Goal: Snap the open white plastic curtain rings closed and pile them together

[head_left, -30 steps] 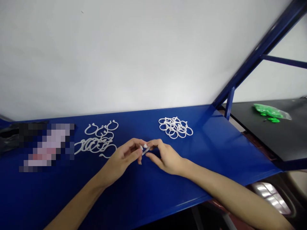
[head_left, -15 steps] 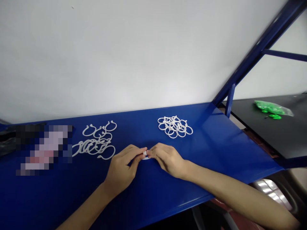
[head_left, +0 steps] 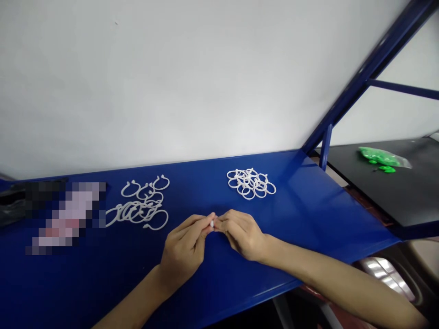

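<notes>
My left hand (head_left: 187,242) and my right hand (head_left: 242,233) meet over the blue table, fingertips pinched together. Between them shows the small white end of a plastic ring (head_left: 211,224); my fingers hide most of it. To the left lies a spread of open white rings (head_left: 135,210), with gaps between their knobbed ends. Farther back on the right, a pile of closed white rings (head_left: 252,184) overlaps on the tabletop.
The blue table (head_left: 192,178) backs onto a pale wall (head_left: 206,82). A pixelated pinkish item (head_left: 73,210) and a black bag (head_left: 20,201) lie at the left. At right, a blue metal frame (head_left: 363,77) rises, and a green-filled plastic bag (head_left: 382,156) rests on a black table (head_left: 370,196).
My hands have drawn closer together around the white ring, and its lower curve, visible before, is now hidden. The view has shifted slightly. Both groups of rings look the same.
</notes>
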`<action>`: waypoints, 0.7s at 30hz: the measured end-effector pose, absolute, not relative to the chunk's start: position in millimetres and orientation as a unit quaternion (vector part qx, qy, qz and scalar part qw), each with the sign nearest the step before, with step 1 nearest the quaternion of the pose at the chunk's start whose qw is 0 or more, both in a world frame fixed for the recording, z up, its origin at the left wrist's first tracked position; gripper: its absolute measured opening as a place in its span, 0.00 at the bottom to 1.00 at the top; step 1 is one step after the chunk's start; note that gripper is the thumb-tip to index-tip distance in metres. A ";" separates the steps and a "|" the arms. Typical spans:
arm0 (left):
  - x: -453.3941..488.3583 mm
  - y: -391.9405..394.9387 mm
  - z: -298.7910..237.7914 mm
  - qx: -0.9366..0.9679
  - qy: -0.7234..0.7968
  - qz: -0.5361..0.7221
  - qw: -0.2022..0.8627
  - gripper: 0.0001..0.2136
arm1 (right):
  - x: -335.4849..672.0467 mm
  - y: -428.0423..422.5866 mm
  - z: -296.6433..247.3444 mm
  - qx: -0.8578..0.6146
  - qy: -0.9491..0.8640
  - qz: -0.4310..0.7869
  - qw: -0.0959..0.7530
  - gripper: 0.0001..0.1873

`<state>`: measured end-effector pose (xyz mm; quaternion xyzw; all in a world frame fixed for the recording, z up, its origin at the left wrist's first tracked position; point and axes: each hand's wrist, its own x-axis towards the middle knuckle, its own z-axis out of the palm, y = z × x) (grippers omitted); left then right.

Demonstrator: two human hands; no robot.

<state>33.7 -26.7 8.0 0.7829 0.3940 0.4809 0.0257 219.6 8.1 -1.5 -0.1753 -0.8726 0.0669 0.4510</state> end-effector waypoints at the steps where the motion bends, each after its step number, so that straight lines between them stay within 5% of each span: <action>1: 33.7 -25.5 8.1 0.785 0.397 0.476 0.026 0.17 | 219.2 9.1 -1.5 -0.175 -0.873 0.061 0.452 0.10; 7: 17.4 -4.8 10.0 0.819 0.452 0.355 0.006 0.13 | 225.7 32.6 7.9 -0.236 -0.899 0.050 0.366 0.11; 14: -38.6 13.5 11.4 0.797 0.580 0.158 -0.063 0.19 | 280.8 78.7 22.4 -0.482 -0.802 -0.019 0.352 0.08; 21: -61.5 19.9 6.3 0.801 0.593 0.078 -0.032 0.17 | 304.2 92.7 23.1 -0.511 -0.810 0.044 0.282 0.01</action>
